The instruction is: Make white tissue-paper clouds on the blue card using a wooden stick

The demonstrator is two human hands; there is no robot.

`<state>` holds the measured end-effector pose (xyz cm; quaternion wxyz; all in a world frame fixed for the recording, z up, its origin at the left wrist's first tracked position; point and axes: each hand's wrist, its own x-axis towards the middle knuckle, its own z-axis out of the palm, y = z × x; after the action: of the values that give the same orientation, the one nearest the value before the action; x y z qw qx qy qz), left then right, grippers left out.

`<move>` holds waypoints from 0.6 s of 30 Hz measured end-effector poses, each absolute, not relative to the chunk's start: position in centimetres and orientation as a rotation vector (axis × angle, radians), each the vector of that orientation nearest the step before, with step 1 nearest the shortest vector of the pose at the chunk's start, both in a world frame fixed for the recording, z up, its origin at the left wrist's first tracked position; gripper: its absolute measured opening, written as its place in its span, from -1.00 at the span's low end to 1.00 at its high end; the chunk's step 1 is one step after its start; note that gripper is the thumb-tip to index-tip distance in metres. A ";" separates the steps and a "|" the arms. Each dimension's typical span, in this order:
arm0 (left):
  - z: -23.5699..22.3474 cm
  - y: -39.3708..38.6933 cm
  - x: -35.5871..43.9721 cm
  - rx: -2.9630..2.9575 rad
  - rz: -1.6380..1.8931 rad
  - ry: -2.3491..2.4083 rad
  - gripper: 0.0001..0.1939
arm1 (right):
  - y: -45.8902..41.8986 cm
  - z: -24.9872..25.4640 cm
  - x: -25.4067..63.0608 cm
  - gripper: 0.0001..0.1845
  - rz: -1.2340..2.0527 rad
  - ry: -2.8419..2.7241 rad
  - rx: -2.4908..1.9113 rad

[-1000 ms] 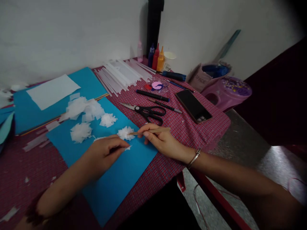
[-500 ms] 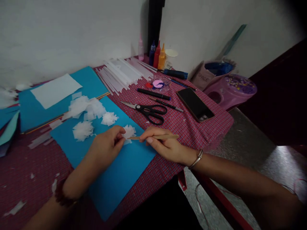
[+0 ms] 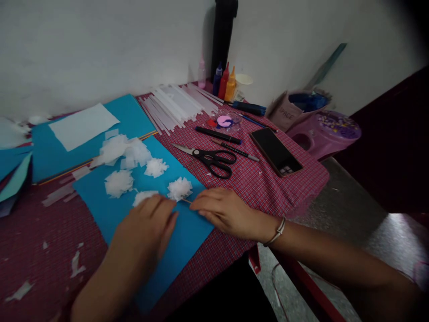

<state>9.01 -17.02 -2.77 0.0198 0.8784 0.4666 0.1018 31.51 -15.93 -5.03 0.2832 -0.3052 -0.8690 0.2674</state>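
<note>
My right hand (image 3: 226,212) is closed around a thin wooden stick (image 3: 187,201); its tip shows beyond my fingers and most of it is hidden by the hand. The tip points at the lower edge of a ruffled white paper flower (image 3: 180,188) on a blue sheet (image 3: 170,264). My left hand (image 3: 147,228), slightly blurred, hovers low over the sheet with fingers bent and thumb apart, nothing visible between them. White tissue paper (image 3: 145,197) lies just behind its knuckles. Two more paper flowers, one small (image 3: 156,167) and one larger (image 3: 119,183), rest farther back.
Loose tissue squares (image 3: 114,148) lie on the blue sheet's far side. Black-handled scissors (image 3: 214,161), a marker (image 3: 217,134), a phone (image 3: 275,152) and a paint palette (image 3: 224,121) are to the right. White strips (image 3: 177,105) and paint bottles (image 3: 225,85) stand near the wall.
My left hand has come away from the paper flower toward me and left, and its fingers have spread. My right hand has turned over, hiding the stick's handle. The view has shifted slightly.
</note>
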 end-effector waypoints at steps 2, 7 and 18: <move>-3.7 -19.4 9.0 2.912 0.370 1.275 -0.70 | -16.1 -4.8 31.6 -0.76 0.589 -2.481 -0.799; -6.2 -22.5 9.2 2.927 0.539 1.206 -0.73 | -16.4 -4.6 31.6 -0.73 0.359 -2.683 -0.761; -6.4 -22.5 9.4 2.845 0.519 1.261 -0.73 | -16.0 -4.9 31.2 -0.74 0.492 -2.546 -0.846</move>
<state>9.39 -22.46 -6.38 -0.0064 0.9017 0.3996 0.1646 31.18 -15.96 -4.91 0.2054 -0.3035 -0.9136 0.1764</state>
